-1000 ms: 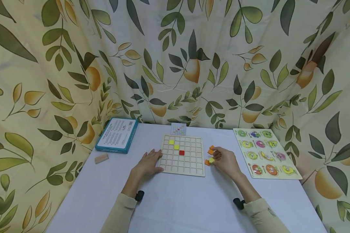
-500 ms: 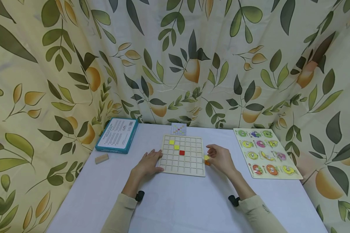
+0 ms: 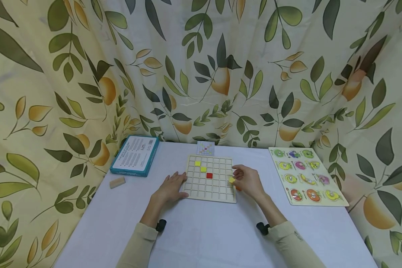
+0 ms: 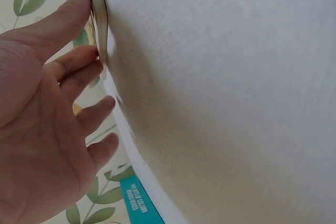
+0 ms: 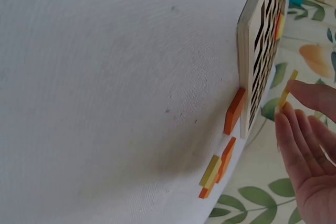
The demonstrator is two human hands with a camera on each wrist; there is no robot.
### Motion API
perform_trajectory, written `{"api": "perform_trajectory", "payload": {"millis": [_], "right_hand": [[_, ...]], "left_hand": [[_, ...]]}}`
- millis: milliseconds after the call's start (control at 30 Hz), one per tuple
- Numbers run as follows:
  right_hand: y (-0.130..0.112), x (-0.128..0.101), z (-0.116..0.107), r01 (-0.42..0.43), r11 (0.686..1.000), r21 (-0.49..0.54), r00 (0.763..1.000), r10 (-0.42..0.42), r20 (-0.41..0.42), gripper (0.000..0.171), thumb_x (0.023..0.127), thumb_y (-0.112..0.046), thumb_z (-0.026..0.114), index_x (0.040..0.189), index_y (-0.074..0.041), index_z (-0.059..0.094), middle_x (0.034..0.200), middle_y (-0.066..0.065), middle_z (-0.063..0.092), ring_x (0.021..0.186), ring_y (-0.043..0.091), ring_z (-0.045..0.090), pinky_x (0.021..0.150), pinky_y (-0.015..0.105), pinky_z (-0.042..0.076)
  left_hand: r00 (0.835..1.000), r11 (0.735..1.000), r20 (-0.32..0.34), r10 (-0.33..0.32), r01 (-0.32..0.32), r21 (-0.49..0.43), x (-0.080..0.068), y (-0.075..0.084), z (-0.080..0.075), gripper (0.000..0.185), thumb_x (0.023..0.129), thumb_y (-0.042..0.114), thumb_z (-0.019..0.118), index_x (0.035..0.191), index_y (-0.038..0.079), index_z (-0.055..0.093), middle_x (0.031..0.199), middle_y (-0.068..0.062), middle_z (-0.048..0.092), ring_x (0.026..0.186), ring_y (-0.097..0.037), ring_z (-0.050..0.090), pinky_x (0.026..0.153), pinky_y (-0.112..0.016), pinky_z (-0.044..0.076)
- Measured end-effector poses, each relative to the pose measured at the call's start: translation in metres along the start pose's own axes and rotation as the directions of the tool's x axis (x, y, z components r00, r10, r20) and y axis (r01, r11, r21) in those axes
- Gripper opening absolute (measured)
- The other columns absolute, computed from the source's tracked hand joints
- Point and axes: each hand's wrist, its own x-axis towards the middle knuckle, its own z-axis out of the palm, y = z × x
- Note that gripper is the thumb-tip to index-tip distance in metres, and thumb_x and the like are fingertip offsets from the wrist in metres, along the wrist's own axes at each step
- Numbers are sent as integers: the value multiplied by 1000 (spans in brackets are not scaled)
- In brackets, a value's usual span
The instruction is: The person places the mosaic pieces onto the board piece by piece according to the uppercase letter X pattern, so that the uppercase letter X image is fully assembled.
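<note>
A pale square board [image 3: 217,191] with a grid of cells lies mid-table. Two yellow tiles [image 3: 197,163] and one red tile [image 3: 209,175] sit in its cells, along a diagonal. My left hand [image 3: 169,190] rests at the board's left edge, thumb and fingertips touching the rim in the left wrist view. Between thumb and fingertips my right hand [image 3: 249,182] pinches a yellow square tile [image 5: 287,88], raised over the board's right edge. Several loose tiles lie below that hand: an orange one [image 5: 234,111] against the board's side and a yellow one [image 5: 211,170] among other orange ones.
Behind the board is a small pattern card [image 3: 206,148]. A blue-edged box [image 3: 134,154] stands back left, with a small wooden block [image 3: 117,182] in front. A fruit-picture board [image 3: 306,176] lies at the right. A leaf-print curtain [image 3: 201,74] encloses the table.
My right hand has lifted the yellow tile from beside the loose orange tiles and carried it left to the board's right edge. My left hand has stayed in place.
</note>
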Motion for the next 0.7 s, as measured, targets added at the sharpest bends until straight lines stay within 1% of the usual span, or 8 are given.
{"api": "perform_trajectory", "payload": {"millis": [133, 300, 400, 433, 567, 633, 667, 700], "right_hand": [[-5, 2, 5, 1, 1000, 14, 1000, -1, 9, 60, 72, 9, 84, 130, 4, 67, 103, 15, 73, 93, 28, 74, 82, 42, 64], [-11, 5, 12, -1, 1000, 27, 1000, 0, 25, 62, 71, 9, 87, 130, 3, 68, 102, 15, 73, 92, 27, 73, 81, 40, 64], [-12, 6, 17, 28, 999, 44, 999, -29, 25, 61, 69, 12, 86, 127, 5, 68, 99, 17, 73, 89, 29, 74, 81, 43, 64], [-12, 7, 18, 36, 998, 47, 999, -37, 24, 61, 68, 13, 86, 126, 5, 69, 98, 17, 74, 88, 30, 75, 86, 43, 62], [-16, 8, 24, 30, 999, 45, 999, -32, 40, 61, 68, 13, 88, 126, 4, 69, 98, 16, 74, 89, 29, 74, 89, 45, 61], [-18, 9, 27, 15, 1000, 26, 999, -17, 50, 61, 69, 10, 90, 126, 2, 70, 99, 13, 73, 89, 26, 73, 88, 42, 61], [-18, 10, 29, 11, 1000, 24, 998, -12, 54, 61, 69, 9, 91, 127, 1, 70, 99, 12, 73, 89, 25, 73, 82, 42, 64], [-18, 10, 31, 8, 1000, 23, 998, -10, 56, 61, 70, 9, 91, 126, 1, 70, 98, 12, 73, 88, 24, 72, 81, 40, 64]], "left_hand": [[1000, 1000, -1, 6, -6, -1, 0, 0, -1, 85, 91, 41, 81, 161, 14, 41, 167, -10, 37, 160, -31, 20, 131, -52, 11], [1000, 1000, -5, 18, -18, 0, 0, 0, -1, 83, 91, 41, 80, 160, 13, 42, 167, -11, 37, 159, -32, 21, 130, -53, 12], [1000, 1000, -2, 19, -19, -1, -1, 1, -2, 83, 91, 41, 80, 160, 13, 42, 167, -11, 37, 159, -31, 21, 130, -53, 12], [1000, 1000, -1, 18, -18, -4, -1, 1, -2, 83, 92, 41, 80, 160, 13, 41, 167, -11, 37, 159, -31, 20, 131, -53, 12], [1000, 1000, 2, 15, -15, -13, -1, 1, -2, 83, 91, 40, 81, 160, 14, 42, 167, -11, 37, 159, -31, 20, 131, -53, 11], [1000, 1000, 1, 13, -13, -15, -1, 2, -2, 82, 91, 39, 81, 159, 14, 43, 167, -11, 37, 159, -31, 20, 131, -53, 11], [1000, 1000, 0, 12, -12, -13, -1, 2, -2, 82, 91, 39, 81, 159, 14, 43, 167, -11, 37, 159, -31, 20, 131, -52, 11], [1000, 1000, 0, 10, -10, -11, -1, 2, -2, 82, 91, 39, 81, 159, 14, 43, 167, -11, 37, 159, -31, 20, 131, -52, 11]]}}
